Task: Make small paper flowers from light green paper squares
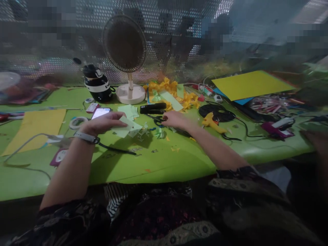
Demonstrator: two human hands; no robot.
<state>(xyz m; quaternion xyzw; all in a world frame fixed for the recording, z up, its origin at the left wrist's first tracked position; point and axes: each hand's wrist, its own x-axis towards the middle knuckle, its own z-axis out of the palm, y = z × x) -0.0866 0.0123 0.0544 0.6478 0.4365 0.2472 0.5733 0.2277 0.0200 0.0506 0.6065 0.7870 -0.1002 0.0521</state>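
Note:
Between the thumb and fingers of my left hand (109, 122) is light green paper (123, 129), held above the table. A wristband with a loose dark strap is on that wrist. My right hand (175, 119) is closed at the black handles of a pair of scissors (158, 120), whose blades point left. Just behind them lies a black stapler (153, 108). Small cut green paper pieces (159, 132) lie below the scissors, and a stack of pale green paper (128, 111) lies behind my left hand.
A white fan (130, 93) and a black bottle (98, 85) stand at the back. Orange paper flowers (166, 89) are heaped behind the stapler. A yellow glue gun (213, 123) with a cord lies right. A tape roll (78, 122) and phone (101, 112) are left. Another person's arm shows far right.

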